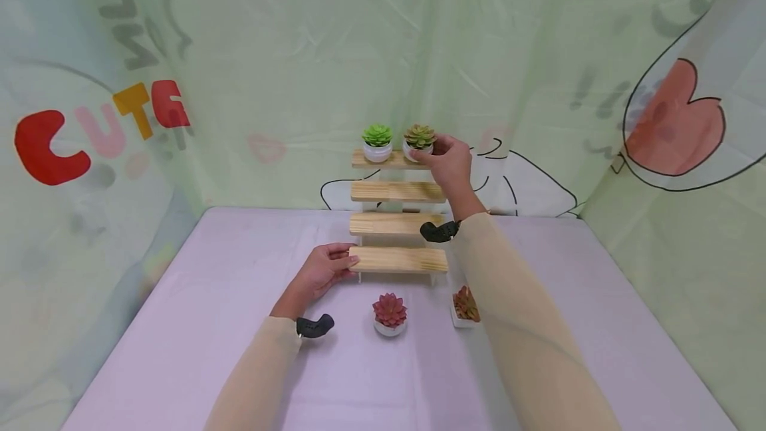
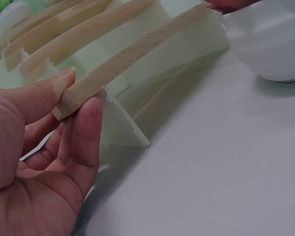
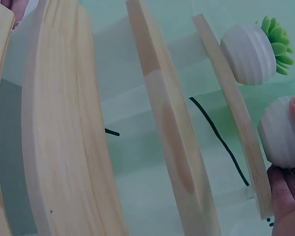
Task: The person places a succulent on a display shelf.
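A stepped stand with several wooden shelves point(image 1: 397, 259) stands on the table. My left hand point(image 1: 323, 270) pinches the left end of its lowest shelf, thumb on top and fingers beneath, as the left wrist view shows. Up at the top shelf point(image 1: 390, 163), my right hand point(image 1: 450, 161) holds a white pot with a brownish-green succulent point(image 1: 420, 136) at the shelf's right end. To its left on that shelf sits a bright green succulent point(image 1: 377, 135) in a ribbed white pot point(image 3: 248, 54).
In front of the stand are a red succulent point(image 1: 389, 311) in a round white pot and a reddish-brown succulent point(image 1: 465, 304) in a square white pot, partly behind the right sleeve point(image 1: 526, 311). A printed curtain point(image 1: 287, 72) hangs behind the table point(image 1: 239, 265).
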Action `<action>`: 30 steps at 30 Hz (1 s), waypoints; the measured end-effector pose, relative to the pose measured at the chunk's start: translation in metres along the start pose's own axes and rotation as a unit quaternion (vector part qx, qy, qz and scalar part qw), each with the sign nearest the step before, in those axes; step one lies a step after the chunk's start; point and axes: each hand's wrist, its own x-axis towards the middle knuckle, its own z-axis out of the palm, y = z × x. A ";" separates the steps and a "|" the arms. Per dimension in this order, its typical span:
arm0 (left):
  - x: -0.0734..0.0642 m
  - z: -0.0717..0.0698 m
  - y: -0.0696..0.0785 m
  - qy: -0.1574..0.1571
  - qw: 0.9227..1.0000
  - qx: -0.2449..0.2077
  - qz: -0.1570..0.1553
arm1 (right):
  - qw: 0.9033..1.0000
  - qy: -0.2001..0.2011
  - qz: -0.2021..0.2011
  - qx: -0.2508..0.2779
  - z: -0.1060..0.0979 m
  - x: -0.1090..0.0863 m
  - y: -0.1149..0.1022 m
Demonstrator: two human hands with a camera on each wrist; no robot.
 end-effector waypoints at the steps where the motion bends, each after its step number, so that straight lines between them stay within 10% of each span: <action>1: 0.000 0.000 0.000 0.000 1.000 0.000 0.000 | 1.000 0.000 0.002 -0.004 0.000 0.001 0.000; 30: -0.002 0.001 0.000 0.000 1.000 -0.002 0.003 | 0.998 -0.027 0.003 -0.052 0.002 0.001 0.002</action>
